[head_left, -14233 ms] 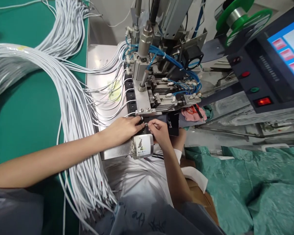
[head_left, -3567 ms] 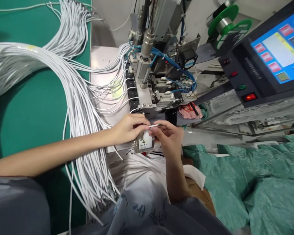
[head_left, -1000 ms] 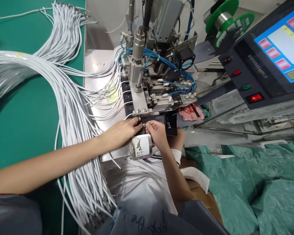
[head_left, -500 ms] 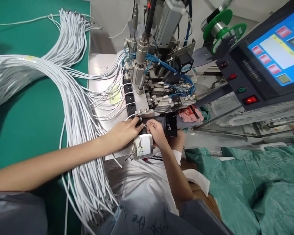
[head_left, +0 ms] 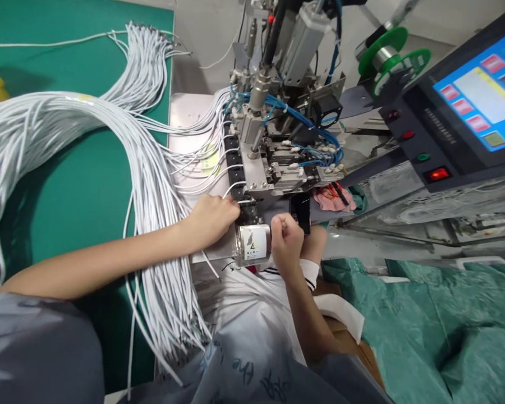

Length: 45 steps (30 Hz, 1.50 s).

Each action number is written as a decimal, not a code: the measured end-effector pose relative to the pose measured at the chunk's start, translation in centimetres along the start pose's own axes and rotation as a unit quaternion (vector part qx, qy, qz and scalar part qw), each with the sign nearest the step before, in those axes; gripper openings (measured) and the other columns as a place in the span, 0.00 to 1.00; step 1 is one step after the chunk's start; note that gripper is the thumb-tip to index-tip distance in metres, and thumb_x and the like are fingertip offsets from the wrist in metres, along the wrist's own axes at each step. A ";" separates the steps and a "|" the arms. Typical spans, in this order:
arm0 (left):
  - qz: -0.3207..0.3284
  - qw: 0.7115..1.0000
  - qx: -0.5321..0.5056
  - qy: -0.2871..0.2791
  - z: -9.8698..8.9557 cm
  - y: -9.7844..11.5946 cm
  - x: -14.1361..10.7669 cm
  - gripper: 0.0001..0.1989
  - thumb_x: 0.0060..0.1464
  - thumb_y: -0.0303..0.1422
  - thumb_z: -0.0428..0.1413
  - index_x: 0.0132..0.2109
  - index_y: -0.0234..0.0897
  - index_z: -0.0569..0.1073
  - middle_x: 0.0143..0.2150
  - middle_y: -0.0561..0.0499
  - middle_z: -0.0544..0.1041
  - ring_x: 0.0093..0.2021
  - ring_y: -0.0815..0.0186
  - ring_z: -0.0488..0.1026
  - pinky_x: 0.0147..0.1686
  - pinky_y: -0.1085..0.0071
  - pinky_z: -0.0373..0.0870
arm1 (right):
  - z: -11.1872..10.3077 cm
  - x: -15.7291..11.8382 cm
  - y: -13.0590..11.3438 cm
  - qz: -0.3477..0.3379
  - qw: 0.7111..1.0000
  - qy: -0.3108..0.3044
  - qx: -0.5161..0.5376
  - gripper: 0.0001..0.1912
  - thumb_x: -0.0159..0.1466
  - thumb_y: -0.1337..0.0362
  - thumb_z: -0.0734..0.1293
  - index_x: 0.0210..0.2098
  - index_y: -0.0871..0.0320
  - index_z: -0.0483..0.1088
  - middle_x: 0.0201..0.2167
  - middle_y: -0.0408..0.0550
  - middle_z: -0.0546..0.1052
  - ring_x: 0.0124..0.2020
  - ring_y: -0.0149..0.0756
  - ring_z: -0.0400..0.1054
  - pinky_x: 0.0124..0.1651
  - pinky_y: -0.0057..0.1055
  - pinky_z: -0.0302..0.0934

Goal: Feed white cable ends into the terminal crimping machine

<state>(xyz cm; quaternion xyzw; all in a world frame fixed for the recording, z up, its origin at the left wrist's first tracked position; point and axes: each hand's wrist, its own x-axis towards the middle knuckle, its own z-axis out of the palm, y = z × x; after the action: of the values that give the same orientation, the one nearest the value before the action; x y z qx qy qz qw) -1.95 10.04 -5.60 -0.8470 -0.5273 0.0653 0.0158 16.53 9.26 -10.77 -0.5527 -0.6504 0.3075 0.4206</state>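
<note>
Head view: the bare left hand [head_left: 212,220] lay beside the near end of the row of square black blocks [head_left: 234,156], its fingers curled (their tips were hidden, so any grasp could not be told). The bare right hand [head_left: 287,240], fingers clenched, was just beside the silvery, white-labelled cylindrical object [head_left: 256,243]. Thin white cables [head_left: 145,168] crossed the green counter [head_left: 79,196], several reaching the blocks.
</note>
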 end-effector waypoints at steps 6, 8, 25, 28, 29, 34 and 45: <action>-0.054 0.998 0.006 0.020 0.4 -0.2 0.4 0.15 0.54 0.18 0.43 0.43 0.24 0.72 0.31 0.40 0.73 0.29 0.57 0.74 0.21 0.70 0.55 | 3.2 -7.7 -3.2 0.008 0.970 -0.241 -0.038 0.08 0.60 0.66 0.64 0.39 0.57 0.69 0.31 0.48 0.78 0.29 0.35 0.72 0.33 0.28 0.63; -0.036 0.999 -0.011 0.039 0.1 0.0 0.3 0.14 0.53 0.19 0.44 0.41 0.25 0.72 0.32 0.39 0.73 0.30 0.58 0.73 0.22 0.70 0.57 | 4.4 -8.7 -3.2 0.024 0.962 -0.271 -0.025 0.08 0.59 0.68 0.64 0.39 0.57 0.69 0.32 0.48 0.79 0.32 0.37 0.73 0.35 0.30 0.65; 0.157 0.817 -0.495 0.248 0.4 -0.1 0.9 0.12 0.61 0.28 0.47 0.39 0.31 0.76 0.32 0.47 0.72 0.33 0.69 0.69 0.34 0.73 0.67 | -0.6 1.5 -3.3 0.121 0.915 -0.085 0.375 0.07 0.56 0.60 0.69 0.33 0.57 0.74 0.24 0.42 0.73 0.24 0.27 0.66 0.28 0.25 0.61; 0.157 0.799 -0.511 0.275 0.9 0.2 0.9 0.10 0.60 0.27 0.49 0.37 0.31 0.76 0.31 0.47 0.72 0.31 0.69 0.69 0.31 0.73 0.67 | 0.2 1.2 -3.3 0.059 0.930 -0.045 0.360 0.03 0.54 0.64 0.71 0.29 0.57 0.74 0.26 0.42 0.70 0.23 0.25 0.62 0.26 0.24 0.57; 0.159 0.794 -0.515 0.281 1.0 0.3 0.9 0.10 0.59 0.27 0.50 0.38 0.31 0.76 0.31 0.47 0.72 0.31 0.69 0.69 0.30 0.73 0.67 | 0.3 1.1 -3.3 0.036 0.940 -0.027 0.338 0.02 0.54 0.65 0.71 0.28 0.56 0.75 0.27 0.42 0.70 0.24 0.25 0.62 0.26 0.25 0.57; 0.153 0.789 -0.523 0.283 1.4 0.5 1.0 0.10 0.59 0.27 0.50 0.42 0.31 0.76 0.32 0.47 0.73 0.32 0.70 0.70 0.32 0.73 0.68 | -0.7 1.2 -4.0 0.000 0.981 -0.004 0.195 0.04 0.57 0.64 0.69 0.29 0.57 0.76 0.27 0.45 0.73 0.30 0.30 0.66 0.31 0.27 0.60; 0.120 0.870 -0.383 0.286 1.4 0.2 0.9 0.10 0.57 0.26 0.51 0.35 0.34 0.77 0.27 0.49 0.73 0.29 0.68 0.64 0.30 0.70 0.63 | -1.9 2.4 -4.1 0.037 0.988 -0.111 0.097 0.10 0.56 0.62 0.66 0.21 0.60 0.72 0.17 0.40 0.63 0.20 0.25 0.53 0.22 0.25 0.47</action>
<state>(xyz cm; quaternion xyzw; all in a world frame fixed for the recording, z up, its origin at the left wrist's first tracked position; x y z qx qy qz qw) -1.51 10.73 -7.14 -0.8248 -0.3778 -0.3856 -0.1681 16.25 10.69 -5.87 -0.4957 -0.6389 0.4441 0.3858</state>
